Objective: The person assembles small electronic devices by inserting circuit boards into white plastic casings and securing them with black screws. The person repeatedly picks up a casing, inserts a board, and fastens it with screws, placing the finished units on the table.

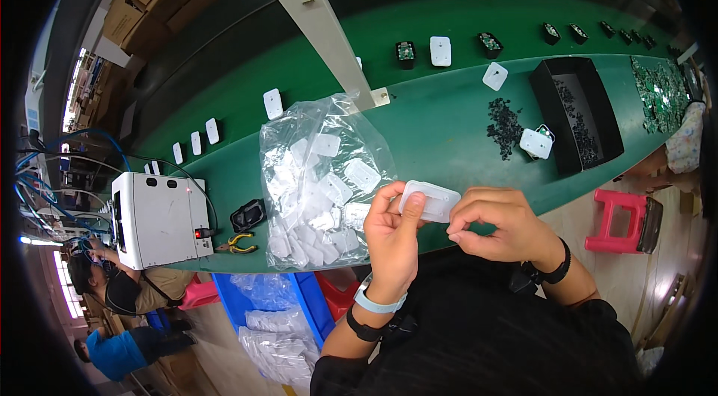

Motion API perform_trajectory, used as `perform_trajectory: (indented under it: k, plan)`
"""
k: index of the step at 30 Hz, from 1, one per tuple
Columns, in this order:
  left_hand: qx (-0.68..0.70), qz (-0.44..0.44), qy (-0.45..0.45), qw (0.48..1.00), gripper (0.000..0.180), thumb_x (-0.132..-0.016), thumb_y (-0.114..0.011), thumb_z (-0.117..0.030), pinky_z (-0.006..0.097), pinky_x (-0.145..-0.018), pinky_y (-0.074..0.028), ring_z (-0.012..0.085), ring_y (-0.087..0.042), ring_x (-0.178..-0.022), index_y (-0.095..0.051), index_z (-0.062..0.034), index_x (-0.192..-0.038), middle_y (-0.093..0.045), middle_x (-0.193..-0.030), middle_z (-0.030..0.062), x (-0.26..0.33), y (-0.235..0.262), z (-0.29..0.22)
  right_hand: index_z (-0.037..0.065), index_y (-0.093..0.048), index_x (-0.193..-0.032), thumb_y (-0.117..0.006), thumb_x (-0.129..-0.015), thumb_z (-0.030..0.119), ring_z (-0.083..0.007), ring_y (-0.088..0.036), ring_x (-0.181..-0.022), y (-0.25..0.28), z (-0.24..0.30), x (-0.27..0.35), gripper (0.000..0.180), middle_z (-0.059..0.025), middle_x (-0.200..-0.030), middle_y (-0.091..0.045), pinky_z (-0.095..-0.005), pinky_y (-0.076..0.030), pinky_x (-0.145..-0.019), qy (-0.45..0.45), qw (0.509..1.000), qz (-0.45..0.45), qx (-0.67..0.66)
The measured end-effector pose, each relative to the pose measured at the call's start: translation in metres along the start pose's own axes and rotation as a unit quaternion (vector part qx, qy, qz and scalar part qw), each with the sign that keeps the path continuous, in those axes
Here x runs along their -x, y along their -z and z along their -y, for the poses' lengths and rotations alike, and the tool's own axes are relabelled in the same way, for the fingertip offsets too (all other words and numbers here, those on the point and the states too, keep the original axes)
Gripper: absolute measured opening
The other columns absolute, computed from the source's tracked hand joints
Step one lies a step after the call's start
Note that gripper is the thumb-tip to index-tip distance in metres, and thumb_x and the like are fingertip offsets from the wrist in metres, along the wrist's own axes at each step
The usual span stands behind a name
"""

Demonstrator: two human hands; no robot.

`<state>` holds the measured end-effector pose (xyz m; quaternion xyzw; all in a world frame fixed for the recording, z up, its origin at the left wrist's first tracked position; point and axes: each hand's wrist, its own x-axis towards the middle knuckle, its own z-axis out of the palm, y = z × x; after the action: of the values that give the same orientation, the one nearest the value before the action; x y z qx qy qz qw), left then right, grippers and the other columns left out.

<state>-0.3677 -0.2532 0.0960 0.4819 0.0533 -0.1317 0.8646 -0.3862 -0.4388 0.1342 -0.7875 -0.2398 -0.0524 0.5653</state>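
Both my hands hold one white rounded plastic cover [429, 200] just above the near edge of the green table [441, 119]. My left hand [392, 235] grips its left end with thumb and fingers. My right hand [495, 224] pinches its right end. Right beside my left hand lies a clear plastic bag [318, 179] filled with several more white covers.
A black tray [577, 113] with small dark parts stands at the right, with a pile of dark bits [504, 125] and white covers next to it. A white box machine [158, 218] and pliers [239, 244] sit at the left. A pink stool [617, 220] stands below the table.
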Motion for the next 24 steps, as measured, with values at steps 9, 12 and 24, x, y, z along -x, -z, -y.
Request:
perform_trajectory:
  k: [9, 12, 24]
  plan:
    - [-0.049, 0.08, 0.059, 0.994, 0.036, -0.104, -0.057, -0.008, 0.026, -0.078, -0.051, 0.0093, -0.06, -0.089, -0.047, -0.0075, -0.139, -0.06, -0.099, 0.0031, -0.004, -0.009, -0.012, 0.004, -0.067, -0.092, -0.076, -0.08, 0.0, -0.0162, -0.064, -0.069, -0.004, 0.014, 0.005, 0.015, -0.0051, -0.088, -0.069, -0.0282, -0.053, -0.06, -0.064, 0.997, 0.028, -0.044]
    - [-0.088, 0.164, 0.077, 0.979, 0.053, -0.101, -0.055, 0.002, 0.026, -0.081, -0.051, 0.0105, -0.061, -0.092, -0.034, -0.0093, -0.148, -0.059, -0.103, 0.0046, 0.002, -0.007, -0.021, 0.004, -0.068, -0.091, -0.076, -0.08, 0.0, -0.0152, -0.064, -0.068, -0.002, 0.013, 0.009, 0.014, -0.0052, -0.088, -0.069, -0.0272, -0.052, -0.059, -0.077, 0.995, 0.05, -0.046]
    - [-0.162, 0.21, 0.088, 0.96, 0.05, -0.093, -0.061, 0.009, 0.018, -0.078, -0.048, 0.0054, -0.062, -0.099, -0.054, 0.0006, -0.142, -0.068, -0.117, 0.0062, 0.018, 0.012, -0.046, 0.006, -0.068, -0.093, -0.074, -0.079, 0.0, -0.0261, -0.064, -0.083, 0.026, 0.007, -0.013, 0.016, -0.0058, -0.093, -0.065, -0.036, -0.052, -0.07, 0.029, 0.994, 0.081, 0.065]
